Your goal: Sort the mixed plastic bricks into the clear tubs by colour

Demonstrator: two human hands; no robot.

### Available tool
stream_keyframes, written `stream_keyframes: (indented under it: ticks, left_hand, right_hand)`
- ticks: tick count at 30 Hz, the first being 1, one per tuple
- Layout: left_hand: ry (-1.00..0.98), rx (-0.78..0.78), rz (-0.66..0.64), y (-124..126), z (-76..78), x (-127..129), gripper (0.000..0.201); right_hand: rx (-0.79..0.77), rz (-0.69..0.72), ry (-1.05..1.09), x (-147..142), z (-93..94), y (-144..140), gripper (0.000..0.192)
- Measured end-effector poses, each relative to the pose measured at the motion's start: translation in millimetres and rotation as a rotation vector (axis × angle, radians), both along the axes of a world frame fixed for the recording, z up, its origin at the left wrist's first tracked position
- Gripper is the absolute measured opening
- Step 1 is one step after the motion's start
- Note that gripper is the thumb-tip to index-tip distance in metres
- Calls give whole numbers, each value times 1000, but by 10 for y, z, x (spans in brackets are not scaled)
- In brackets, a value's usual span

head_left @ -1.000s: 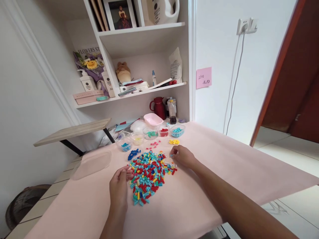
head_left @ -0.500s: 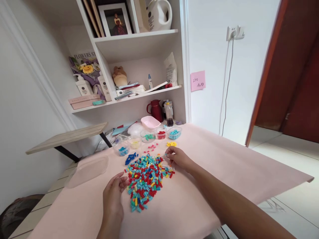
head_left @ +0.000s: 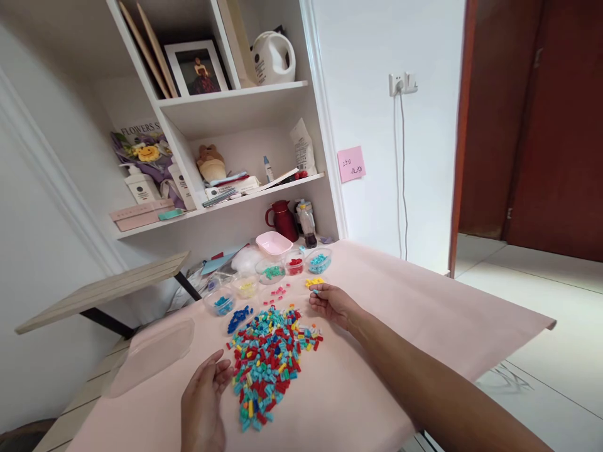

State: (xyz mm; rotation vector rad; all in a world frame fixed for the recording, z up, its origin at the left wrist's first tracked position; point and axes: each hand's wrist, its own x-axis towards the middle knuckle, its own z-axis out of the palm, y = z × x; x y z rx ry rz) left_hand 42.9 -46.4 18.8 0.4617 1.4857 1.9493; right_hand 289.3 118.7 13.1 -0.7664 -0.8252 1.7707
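Where shelves [head_left: 245, 194] stand, pink tablecloth [head_left: 400, 339].

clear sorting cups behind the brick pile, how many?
5, in an arc: blue-brick cup, yellow cup, green cup, red cup, light-blue cup. More may hide in the clutter behind.

a home room: cluttered white shelf [head_left: 226, 107] with framed photo [head_left: 195, 66].

Left hand [head_left: 203, 402] open, right hand [head_left: 331, 301] pinching
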Motion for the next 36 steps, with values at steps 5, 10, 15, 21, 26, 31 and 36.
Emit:
stream_keyframes:
  ticks: [5,10,15,21,26,31,36]
  left_hand:
    - [-9,-1,0,-11,15,3,20]
    - [-16,-6,-7,-11,16,-6,20]
    - [-19,-4,-15,3,-6,-20,20]
    - [-37,-11,-20,-23,22,-4,19]
    - [-50,-14,-15,-27,25,-3,18]
    - [-65,-11,-19,-34,30,0,18]
    - [-77,-5,-16,-41,34,3,16]
  right_hand:
    - [-57,18,63,-14,1,4,20]
    - [-92,38,84,-6,7,0,21]
    - [-108,48,90,-2,18,-4,23]
    - [-108,56,83,-5,5,6,21]
    - [-110,52,63,-8,-5,6,21]
    - [-93,55,60,-1,-1,0,21]
    - [-73,57,60,5,-4,-4,20]
